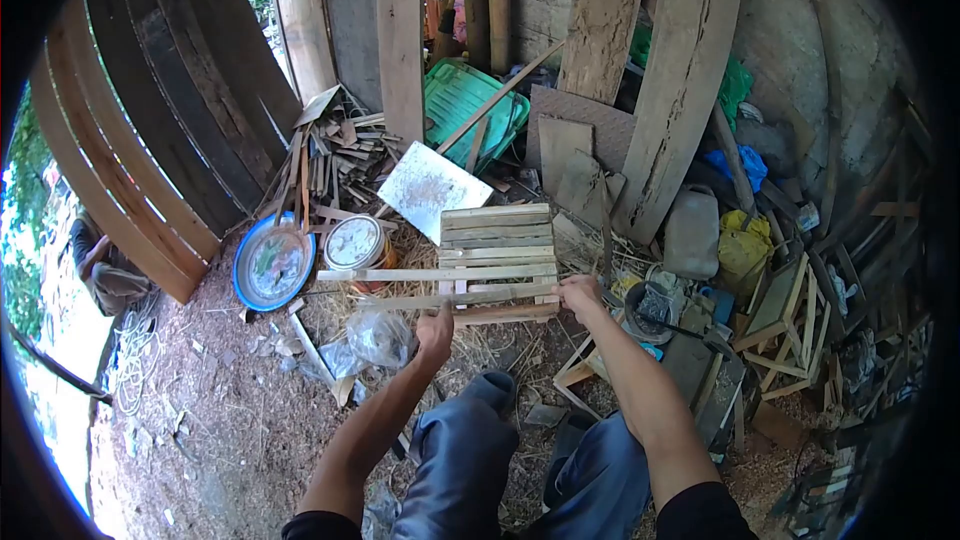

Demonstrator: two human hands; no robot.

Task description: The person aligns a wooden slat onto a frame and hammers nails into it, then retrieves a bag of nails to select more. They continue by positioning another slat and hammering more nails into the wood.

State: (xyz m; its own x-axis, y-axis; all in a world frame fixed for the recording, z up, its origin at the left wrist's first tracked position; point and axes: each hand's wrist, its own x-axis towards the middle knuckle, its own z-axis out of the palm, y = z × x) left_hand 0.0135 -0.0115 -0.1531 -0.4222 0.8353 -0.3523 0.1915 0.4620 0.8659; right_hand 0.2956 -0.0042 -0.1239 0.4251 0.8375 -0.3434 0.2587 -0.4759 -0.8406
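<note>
A small slatted wooden frame (497, 233) stands in front of me, with several strips lying side by side across it. One long wooden slat (405, 302) lies across its near part and sticks out past its left side. My left hand (436, 332) is closed on this slat near the frame's left edge, thumb on top. At the frame's right edge, my right hand (579, 297) pinches the slat's right end. Just beyond it, a second long slat (385, 275) also juts out to the left. The undersides of my fingers are partly hidden.
Left of the frame are a lidded bucket (354, 243), a blue-rimmed basin (272, 262) and a clear plastic bag (381, 338). A white board (433, 190) lies behind. Scrap wood (350, 152) is piled at the back; wooden frames (790, 330) lie right. A person (100, 260) sits outside, far left.
</note>
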